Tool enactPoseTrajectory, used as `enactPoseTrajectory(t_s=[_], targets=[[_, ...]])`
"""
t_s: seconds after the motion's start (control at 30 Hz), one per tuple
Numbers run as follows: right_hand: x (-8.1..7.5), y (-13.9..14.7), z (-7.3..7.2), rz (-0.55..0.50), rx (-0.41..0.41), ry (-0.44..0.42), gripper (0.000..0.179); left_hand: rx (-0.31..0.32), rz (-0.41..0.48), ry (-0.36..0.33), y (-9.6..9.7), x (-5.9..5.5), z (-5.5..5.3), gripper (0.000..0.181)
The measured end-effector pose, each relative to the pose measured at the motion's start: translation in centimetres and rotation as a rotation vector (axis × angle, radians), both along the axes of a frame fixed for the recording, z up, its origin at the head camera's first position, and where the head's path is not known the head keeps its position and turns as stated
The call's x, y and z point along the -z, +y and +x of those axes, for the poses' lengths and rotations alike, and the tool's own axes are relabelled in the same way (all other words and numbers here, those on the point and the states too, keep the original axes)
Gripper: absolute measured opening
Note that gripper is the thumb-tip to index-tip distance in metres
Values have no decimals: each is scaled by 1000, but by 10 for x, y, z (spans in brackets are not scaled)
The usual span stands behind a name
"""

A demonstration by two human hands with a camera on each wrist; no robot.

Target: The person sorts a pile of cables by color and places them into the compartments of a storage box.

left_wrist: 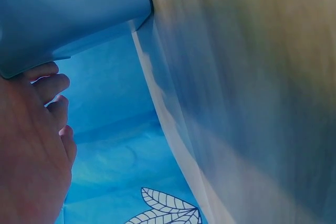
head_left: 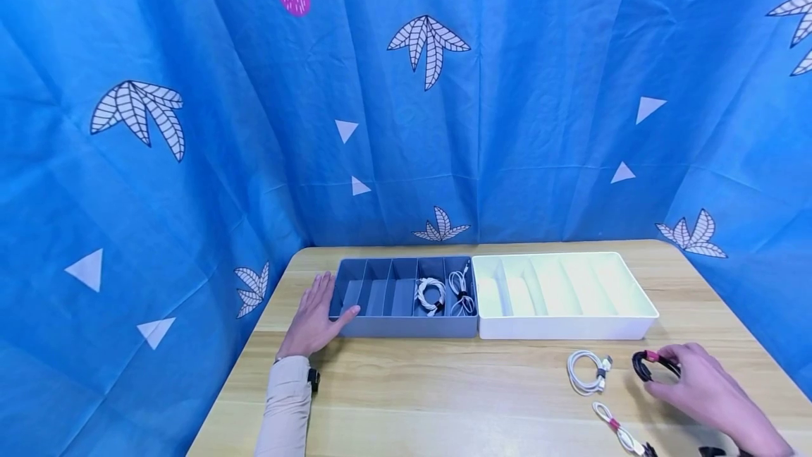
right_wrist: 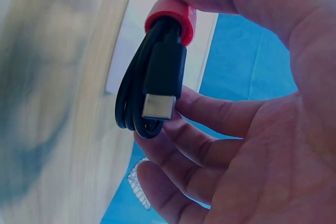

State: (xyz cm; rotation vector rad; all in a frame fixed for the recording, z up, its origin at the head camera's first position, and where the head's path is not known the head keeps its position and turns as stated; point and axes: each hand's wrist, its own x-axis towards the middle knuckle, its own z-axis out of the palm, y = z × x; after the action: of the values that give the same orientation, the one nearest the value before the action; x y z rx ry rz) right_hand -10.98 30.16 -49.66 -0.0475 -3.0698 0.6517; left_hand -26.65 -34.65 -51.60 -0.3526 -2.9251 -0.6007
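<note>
My right hand (head_left: 704,383) holds a coiled black USB-C cable (right_wrist: 157,77) above the table, between thumb and fingers. A red strap (right_wrist: 170,17) binds the coil, and its metal plug points away from the thumb. At the far left, my left hand (head_left: 314,319) rests against the end of a grey divided box (head_left: 406,327), fingers along its side and thumb at its front edge. Two of the box's right compartments hold white coiled cables (head_left: 431,295). In the left wrist view the fingers (left_wrist: 52,85) lie by the box's edge.
A white divided box (head_left: 564,328) adjoins the grey one on the right. On the table before it lie a white cable with a dark strap (head_left: 586,372) and a white cable with a red strap (head_left: 615,425). A blue patterned curtain (head_left: 393,125) hangs behind the table.
</note>
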Motion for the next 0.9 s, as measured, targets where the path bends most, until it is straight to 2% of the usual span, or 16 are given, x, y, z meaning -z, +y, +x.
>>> enactPoseTrajectory(t_s=[0.4, 0.67, 0.9], targets=[[-16, -17, -5, -12, -45, 52, 65, -6, -16, -3, 1, -4, 2, 104], [-23, -26, -10, -20, -58, 36, 74, -6, -19, -12, 0, -3, 1, 104], [-25, -30, -15, -28, -78, 45, 69, -4, -1, -20, 1, -4, 2, 104]])
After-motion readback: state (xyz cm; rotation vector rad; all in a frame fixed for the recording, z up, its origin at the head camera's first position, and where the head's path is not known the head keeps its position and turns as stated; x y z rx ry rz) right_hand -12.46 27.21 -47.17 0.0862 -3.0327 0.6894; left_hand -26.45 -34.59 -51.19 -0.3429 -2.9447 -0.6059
